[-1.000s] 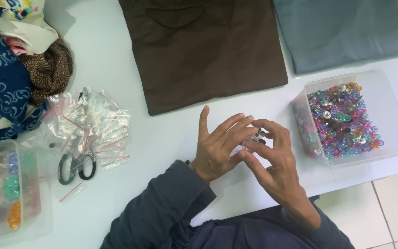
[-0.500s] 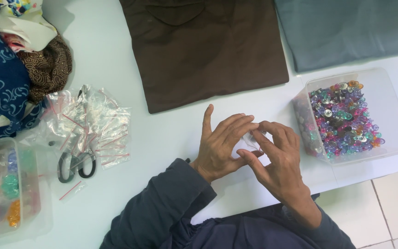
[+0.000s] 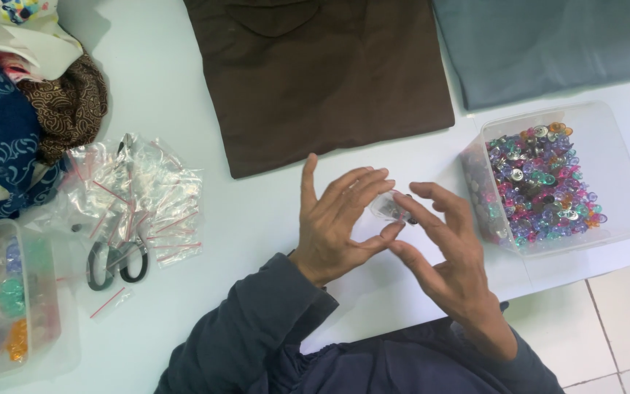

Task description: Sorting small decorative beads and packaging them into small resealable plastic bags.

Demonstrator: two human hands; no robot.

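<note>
A small clear plastic bag (image 3: 391, 209) with something dark inside sits pinched between the fingertips of both hands, held just above the white table (image 3: 257, 211) and a little below the lower edge of the brown folded cloth (image 3: 315, 73), which serves here as the landmark. The left hand (image 3: 337, 222) is spread, its fingers fanned upward toward the brown cloth, while its thumb and fingertips meet the bag from the left. The right hand (image 3: 442, 252) comes in from the right and below, fingers curved, gripping the bag's other side; what exactly is inside the bag is too small to tell. Both forearms wear dark blue sleeves (image 3: 257, 328). To the right of the brown cloth and slightly lower stands a clear plastic tub (image 3: 621, 175) filled with small colourful pieces (image 3: 541, 182) in pink, purple, green and silver. Directly right of the brown cloth lies a grey-blue folded cloth (image 3: 541, 44). To the left of the brown cloth and lower, a heap of empty clear zip bags (image 3: 136, 190) lies on the table, with black-handled scissors (image 3: 114, 259) at its lower edge. Further left sits a pile of patterned fabrics (image 3: 16, 109), and below that another clear box (image 3: 9, 306) holding coloured items.
</note>
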